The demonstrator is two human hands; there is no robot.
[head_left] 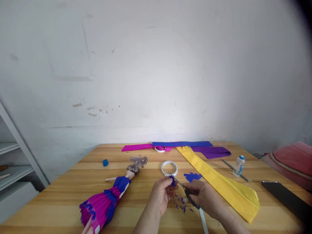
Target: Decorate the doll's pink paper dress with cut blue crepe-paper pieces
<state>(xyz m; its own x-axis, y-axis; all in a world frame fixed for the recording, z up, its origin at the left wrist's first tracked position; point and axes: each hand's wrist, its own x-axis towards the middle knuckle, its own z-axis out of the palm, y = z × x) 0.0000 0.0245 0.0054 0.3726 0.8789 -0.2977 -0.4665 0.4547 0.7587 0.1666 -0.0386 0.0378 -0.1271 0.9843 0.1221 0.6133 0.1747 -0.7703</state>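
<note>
Pinching a small piece of blue paper [173,182] upright, the left hand [162,191] probably steadies it for the scissors [187,192]. Blue bits [180,207] lie at six o'clock, beneath the cutting; the doll [112,198], at nine, leaves elbow room. The right hand [206,196] grips the scissors' handles; I cannot tell how far the blades part.

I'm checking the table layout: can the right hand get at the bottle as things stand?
Probably not to grip it: the right hand holds the scissors. Otherwise the way to the bottle looks free, with only the low yellow strip between.
</note>
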